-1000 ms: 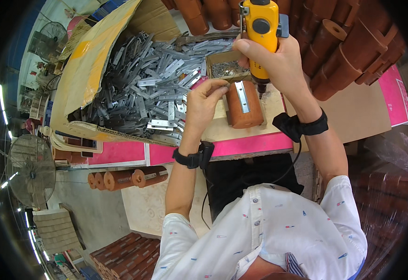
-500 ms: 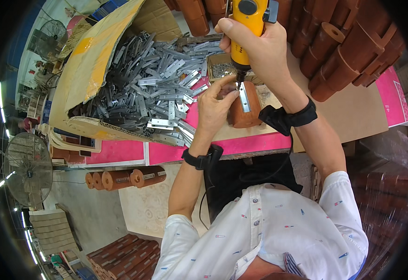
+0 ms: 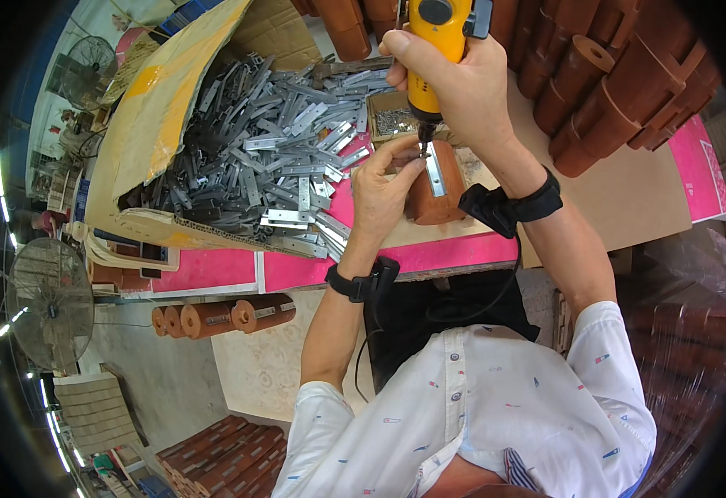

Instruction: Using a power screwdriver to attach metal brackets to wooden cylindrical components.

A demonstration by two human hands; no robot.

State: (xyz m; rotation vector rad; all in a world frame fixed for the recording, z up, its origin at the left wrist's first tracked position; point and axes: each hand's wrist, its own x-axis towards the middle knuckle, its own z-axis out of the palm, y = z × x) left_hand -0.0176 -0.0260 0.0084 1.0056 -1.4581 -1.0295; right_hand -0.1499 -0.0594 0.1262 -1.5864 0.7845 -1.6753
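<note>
Screwdriver meets bracket on a brown cylinder.

Head view: the right hand (image 3: 462, 79) grips a yellow power screwdriver (image 3: 431, 50), tip down on a metal bracket (image 3: 435, 168) lying on the brown cylinder (image 3: 433, 195). The left hand (image 3: 383, 191) pinches at the tip, just left of the cylinder. Further left lies a heap of metal brackets (image 3: 271, 158); behind the cylinder sits a small box of screws (image 3: 392, 120), and to its right stacked brown tubes (image 3: 612, 91).

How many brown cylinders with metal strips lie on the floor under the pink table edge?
3: brown cylinders in a row, left, middle, right, below the pink table. Others may be hidden beneath it.
</note>
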